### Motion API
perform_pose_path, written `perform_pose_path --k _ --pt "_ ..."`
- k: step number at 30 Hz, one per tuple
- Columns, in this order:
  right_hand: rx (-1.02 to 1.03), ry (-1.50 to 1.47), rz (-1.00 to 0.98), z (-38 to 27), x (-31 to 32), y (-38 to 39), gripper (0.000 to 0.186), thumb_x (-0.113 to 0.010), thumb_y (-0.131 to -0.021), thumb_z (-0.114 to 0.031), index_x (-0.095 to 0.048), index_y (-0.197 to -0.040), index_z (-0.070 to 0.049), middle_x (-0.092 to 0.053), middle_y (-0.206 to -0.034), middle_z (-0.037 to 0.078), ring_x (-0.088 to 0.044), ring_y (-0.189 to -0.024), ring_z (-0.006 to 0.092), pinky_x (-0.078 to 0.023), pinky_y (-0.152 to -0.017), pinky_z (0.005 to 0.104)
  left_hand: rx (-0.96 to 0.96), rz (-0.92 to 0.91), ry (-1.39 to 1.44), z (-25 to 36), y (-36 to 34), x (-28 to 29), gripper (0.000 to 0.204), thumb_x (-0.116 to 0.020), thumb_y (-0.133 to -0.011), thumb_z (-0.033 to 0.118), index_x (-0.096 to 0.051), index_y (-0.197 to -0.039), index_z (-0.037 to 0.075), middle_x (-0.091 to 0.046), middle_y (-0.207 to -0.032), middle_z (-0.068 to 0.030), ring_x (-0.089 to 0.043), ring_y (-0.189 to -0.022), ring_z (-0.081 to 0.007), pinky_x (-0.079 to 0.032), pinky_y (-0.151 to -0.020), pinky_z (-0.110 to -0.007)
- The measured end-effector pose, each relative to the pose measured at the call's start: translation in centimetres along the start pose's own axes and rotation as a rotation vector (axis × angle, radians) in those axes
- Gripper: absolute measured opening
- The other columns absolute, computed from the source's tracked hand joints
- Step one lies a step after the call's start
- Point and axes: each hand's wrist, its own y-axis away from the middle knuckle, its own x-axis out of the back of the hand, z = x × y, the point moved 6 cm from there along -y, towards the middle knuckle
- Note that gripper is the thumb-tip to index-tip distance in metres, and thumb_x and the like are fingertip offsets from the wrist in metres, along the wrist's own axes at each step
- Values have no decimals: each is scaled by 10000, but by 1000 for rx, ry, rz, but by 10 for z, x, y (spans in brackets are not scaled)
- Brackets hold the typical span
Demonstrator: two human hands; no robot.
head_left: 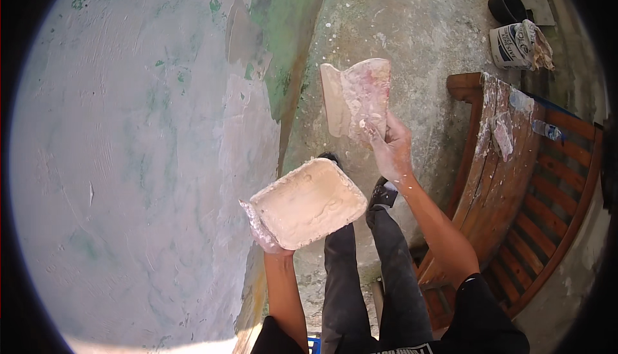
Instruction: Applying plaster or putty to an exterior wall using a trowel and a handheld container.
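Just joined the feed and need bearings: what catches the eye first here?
The pale, freshly plastered wall fills the left half. At centre, the left hand holds a tray of white plaster, while the right hand lifts a plaster-smeared trowel. A spattered wooden bench stands at right.

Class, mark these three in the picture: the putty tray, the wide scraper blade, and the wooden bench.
putty tray point(309, 211), head view, on the putty-filled middle.
wide scraper blade point(358, 95), head view, on the smeared flat face.
wooden bench point(547, 193), head view, on a seat slat.
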Motion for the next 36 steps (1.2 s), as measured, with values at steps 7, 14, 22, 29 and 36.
perform_pose_path --k 7,14,22,29,36 --pt "359 506 -273 -152 39 38 234 -614 -786 28 -619 -1020 17 -667 -903 104 -631 -776 138 -496 -655 257 123 53 -14 -24 -16 -55 661 -340 -905 556 -438 -1240 -5 -524 -1200 -183 -545 -1060 -319 -464 -893 -447" --pt "693 1075 -878 -150 -16 89 296 -585 -687 -5 -576 -982 -29 -648 -904 71 -650 -779 209 -533 -569 313 157 -18 -6 -49 -6 -79 604 -351 -928 504 -459 -1209 -20 -555 -1152 -170 -569 -1019 -277 -472 -875 -398" --pt "592 1162 -1001 -117 -7 104 282 -556 -699 -45 -540 -981 -54 -625 -827 59 -642 -706 210 -499 -490 333 243 -57 132 -62 -5 -89 600 -381 -918 508 -497 -1168 -25 -582 -1099 -169 -596 -967 -266 -497 -834 -393" --pt "448 1140 -1113 -113 -5 91 344 -572 -663 -57 -576 -1004 -99 -628 -699 92 -625 -602 280 -485 -502 385 309 54 29 -68 -6 -72 575 -409 -916 490 -516 -1137 -30 -591 -1066 -178 -609 -940 -261 -512 -807 -382" --pt "212 1012 -1145 -108 0 57 230 -594 -704 -22 -634 -914 -107 -594 -642 157 -591 -581 328 -458 -524 391 350 -10 -1 -71 -9 -80 589 -393 -917 498 -512 -1143 -32 -590 -1065 -181 -607 -940 -266 -506 -818 -383"
